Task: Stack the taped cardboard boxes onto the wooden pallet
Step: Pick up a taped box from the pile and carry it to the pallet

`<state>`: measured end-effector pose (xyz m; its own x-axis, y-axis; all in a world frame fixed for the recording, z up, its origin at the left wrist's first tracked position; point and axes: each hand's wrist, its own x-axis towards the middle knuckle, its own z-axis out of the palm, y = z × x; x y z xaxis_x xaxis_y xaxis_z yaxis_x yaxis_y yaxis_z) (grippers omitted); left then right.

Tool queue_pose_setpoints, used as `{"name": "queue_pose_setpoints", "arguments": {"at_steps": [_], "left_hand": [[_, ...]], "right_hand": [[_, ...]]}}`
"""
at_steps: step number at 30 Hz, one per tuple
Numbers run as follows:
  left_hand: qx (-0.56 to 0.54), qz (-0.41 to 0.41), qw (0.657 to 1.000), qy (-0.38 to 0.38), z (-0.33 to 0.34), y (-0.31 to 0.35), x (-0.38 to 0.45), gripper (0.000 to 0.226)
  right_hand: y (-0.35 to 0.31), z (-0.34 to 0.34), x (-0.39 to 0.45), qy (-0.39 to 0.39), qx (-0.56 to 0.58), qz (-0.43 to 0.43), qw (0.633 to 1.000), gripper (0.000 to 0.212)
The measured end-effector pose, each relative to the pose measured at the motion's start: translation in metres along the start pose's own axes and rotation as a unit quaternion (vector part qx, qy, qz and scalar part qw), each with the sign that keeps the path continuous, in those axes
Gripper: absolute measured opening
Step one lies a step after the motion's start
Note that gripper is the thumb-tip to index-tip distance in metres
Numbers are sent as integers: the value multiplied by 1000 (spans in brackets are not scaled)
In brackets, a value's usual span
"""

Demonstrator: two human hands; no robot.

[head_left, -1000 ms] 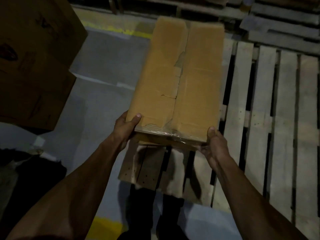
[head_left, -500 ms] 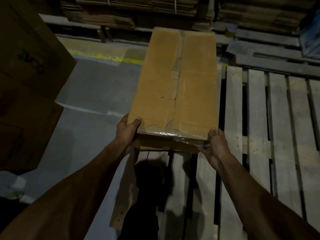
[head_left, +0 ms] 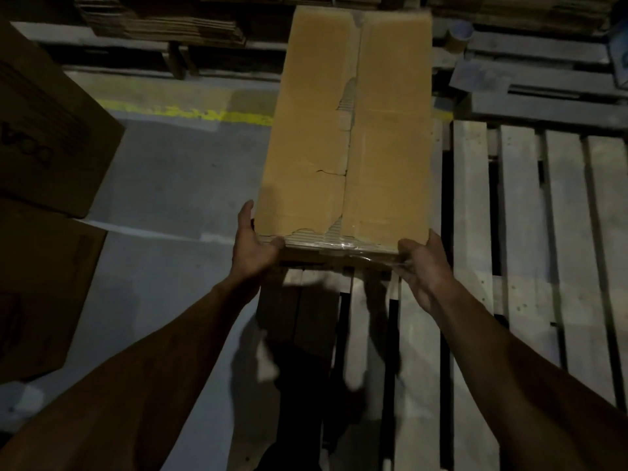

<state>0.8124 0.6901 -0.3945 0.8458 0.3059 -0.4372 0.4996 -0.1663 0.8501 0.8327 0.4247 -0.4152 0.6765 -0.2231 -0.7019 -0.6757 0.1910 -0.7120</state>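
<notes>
Now, head view | step: setting taped cardboard box down at left edge of wooden pallet | left hand and right hand gripping near corners, fingers curled under | next, likely: lower flat, square to slats, release.

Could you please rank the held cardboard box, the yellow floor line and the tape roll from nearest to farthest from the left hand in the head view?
From the left hand:
1. Cardboard box, gripped at its near-left corner.
2. Yellow floor line, ahead on the floor.
3. Tape roll, far right, beyond the box.
</notes>
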Motion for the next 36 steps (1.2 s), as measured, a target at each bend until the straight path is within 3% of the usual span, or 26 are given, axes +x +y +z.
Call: {"name": "queue_pose_setpoints", "arguments": {"at_steps": [7,14,27,31,36], "left_hand": [[120,83,989,-28,-4,-10,6,61],[313,122,942,-5,-6,-2,26,61],[289,100,952,-14,-6,-2,25,63],[385,116,915,-42,-8,-3,20,64],[558,150,816,-29,-17,1,17,65]], "right_hand": [[5,2,10,37,-27,-34,998,47],[-3,14,23,61,-33,-50,996,45],[-2,10,24,42,-105,-58,992,46],[1,9,21,59,-196,-88,975,54],[3,13,13,87,-310,-134,937,65]]}}
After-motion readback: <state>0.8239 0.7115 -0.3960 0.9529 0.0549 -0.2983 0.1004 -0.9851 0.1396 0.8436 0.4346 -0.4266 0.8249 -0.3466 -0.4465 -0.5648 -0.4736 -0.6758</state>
